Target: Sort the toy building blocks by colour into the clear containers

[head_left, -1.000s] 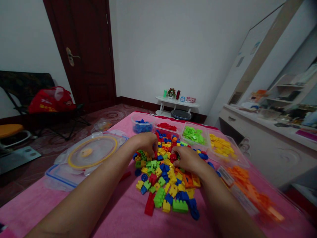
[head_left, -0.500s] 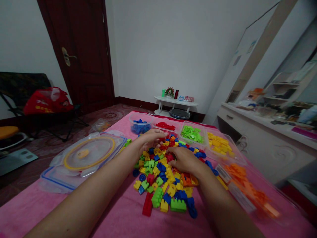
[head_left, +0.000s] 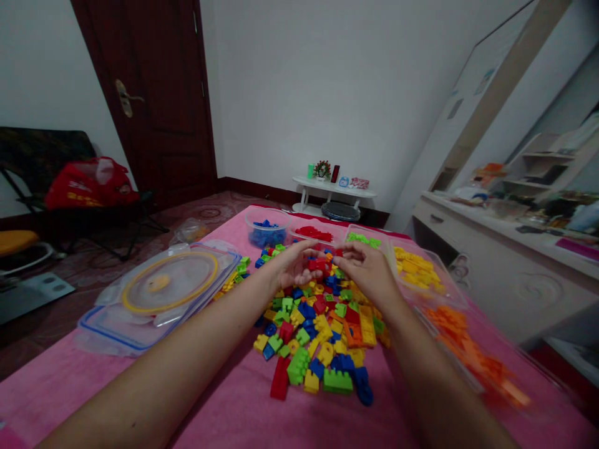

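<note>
A mixed pile of toy building blocks in red, yellow, green, blue and orange lies on the pink cloth. Above its far part, my left hand has its fingers curled round a red block. My right hand is close beside it, thumb and fingers pinched on a small red block, partly hidden by the fingers. Just behind the hands are a tub of blue blocks, a box of red blocks and a box of green blocks, the last partly covered by my right hand.
To the right stand boxes of yellow blocks and orange blocks. Stacked clear lids lie on the left of the pink cloth. A white dresser is beyond the right edge.
My right hand has lifted from the pile, moving up and away beside my left hand with a red block. My left hand has shifted slightly right. More of the pile shows.
</note>
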A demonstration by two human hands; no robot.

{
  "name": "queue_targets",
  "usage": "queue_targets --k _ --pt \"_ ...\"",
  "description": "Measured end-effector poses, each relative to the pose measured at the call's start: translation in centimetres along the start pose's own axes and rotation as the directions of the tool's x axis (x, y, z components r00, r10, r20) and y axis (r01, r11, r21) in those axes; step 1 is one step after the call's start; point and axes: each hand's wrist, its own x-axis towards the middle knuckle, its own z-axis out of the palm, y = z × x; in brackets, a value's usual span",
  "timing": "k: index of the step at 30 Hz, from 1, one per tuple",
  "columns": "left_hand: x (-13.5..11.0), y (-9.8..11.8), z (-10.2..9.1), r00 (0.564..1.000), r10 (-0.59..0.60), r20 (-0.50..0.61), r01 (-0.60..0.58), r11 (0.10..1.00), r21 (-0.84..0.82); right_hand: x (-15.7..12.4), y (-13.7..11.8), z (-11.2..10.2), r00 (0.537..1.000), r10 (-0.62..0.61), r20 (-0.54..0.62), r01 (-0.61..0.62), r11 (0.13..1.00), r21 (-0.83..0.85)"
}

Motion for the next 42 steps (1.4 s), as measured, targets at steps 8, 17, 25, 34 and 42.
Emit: queue_targets --k 8,17,25,34,42 --pt "-0.2 -0.2 0.3 0.998 -0.002 0.059 0.005 0.998 -0.06 -0.8 -1.4 1.6 0.996 0.028 -0.087 -0.004 0.962 0.272" --pt "0.0 -0.8 0.0 0.953 0.284 -0.104 -0.189 0.827 0.529 -1.6 -0.3 0.8 0.847 0.102 0.522 0.072 0.95 -0.304" --pt "0.0 -0.9 -0.4 0.917 0.399 -0.02 -0.205 0.512 0.834 -1.8 -1.1 0.3 0.835 0.136 0.534 0.166 0.861 -0.48" --pt "-1.0 1.1 -0.4 0.79 0.604 -0.105 -0.027 0.206 0.978 -1.1 1.2 2.4 0.984 0.005 0.181 0.137 0.634 -0.761" --pt "-0.6 0.9 -0.7 0.861 0.485 -0.156 -0.138 0.517 0.845 -1.5 0.9 2.9 0.926 0.041 0.376 0.3 0.525 -0.796"
